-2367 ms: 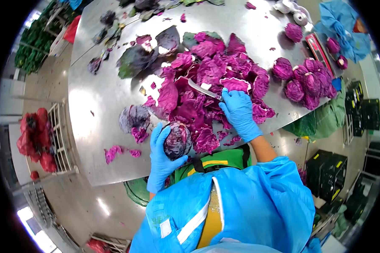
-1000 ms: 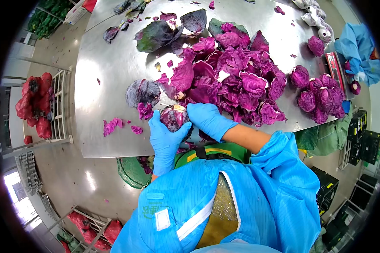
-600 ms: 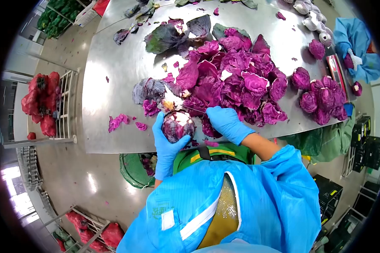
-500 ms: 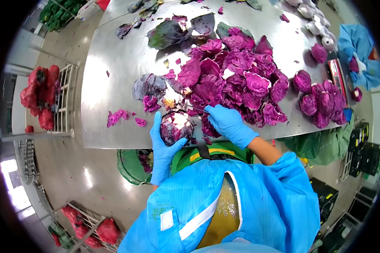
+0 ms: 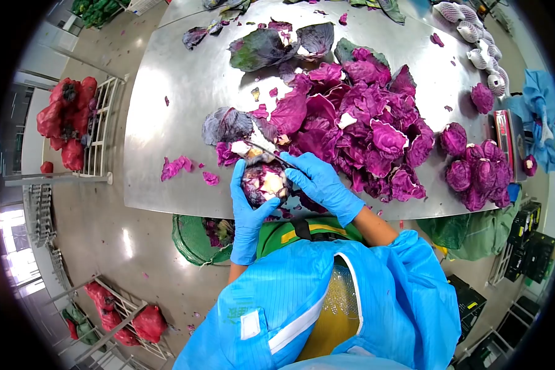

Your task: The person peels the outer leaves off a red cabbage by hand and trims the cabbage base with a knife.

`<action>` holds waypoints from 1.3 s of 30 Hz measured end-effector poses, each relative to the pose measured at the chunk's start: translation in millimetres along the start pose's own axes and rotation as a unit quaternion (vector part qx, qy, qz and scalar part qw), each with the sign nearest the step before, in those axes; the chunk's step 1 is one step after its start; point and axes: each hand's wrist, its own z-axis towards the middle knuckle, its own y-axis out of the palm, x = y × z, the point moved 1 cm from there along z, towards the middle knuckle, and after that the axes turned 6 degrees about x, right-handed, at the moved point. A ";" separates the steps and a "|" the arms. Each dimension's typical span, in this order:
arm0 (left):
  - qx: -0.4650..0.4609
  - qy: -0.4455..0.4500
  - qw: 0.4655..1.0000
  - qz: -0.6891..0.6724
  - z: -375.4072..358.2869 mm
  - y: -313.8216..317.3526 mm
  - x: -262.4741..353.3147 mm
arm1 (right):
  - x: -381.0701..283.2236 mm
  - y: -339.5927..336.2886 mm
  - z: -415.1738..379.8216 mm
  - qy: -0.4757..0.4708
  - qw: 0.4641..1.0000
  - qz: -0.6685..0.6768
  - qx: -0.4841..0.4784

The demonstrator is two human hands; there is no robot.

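My left hand (image 5: pixel 248 216), in a blue glove, grips a red cabbage (image 5: pixel 266 187) from its left side, near the table's front edge. The cabbage's cut base, with white patches, faces up. In my right hand (image 5: pixel 320 185), also gloved, is a knife (image 5: pixel 269 150); its blade points up and left, above the far side of the cabbage. Just beyond lies a dark outer leaf (image 5: pixel 227 126). To the right spreads a big heap of purple cabbage leaves (image 5: pixel 351 117).
Several trimmed cabbages (image 5: pixel 478 172) are piled at the metal table's (image 5: pixel 160 154) right end, near net-wrapped ones (image 5: pixel 480 49). Below the front edge hangs a green mesh bag (image 5: pixel 188 240). Red sacks (image 5: pixel 68 117) sit on a rack at left. Another person's blue sleeve (image 5: pixel 539 105) shows at far right.
My right hand has come closer to the cabbage, bringing the knife blade over its far side. The cabbage is turned a little in my left hand. The whole view has shifted slightly.
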 end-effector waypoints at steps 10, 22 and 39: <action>0.121 -0.035 0.967 0.221 -3.0 -12.8 23.4 | 12.3 9.7 37.7 0.169 0.961 0.197 -0.098; 0.063 -0.053 0.986 0.145 27.3 -14.0 22.2 | -1.7 31.6 7.5 -0.006 0.998 0.046 0.049; -0.019 -0.078 0.960 0.270 56.0 -14.3 28.0 | -13.0 9.8 -3.7 -0.066 0.948 -0.310 -0.017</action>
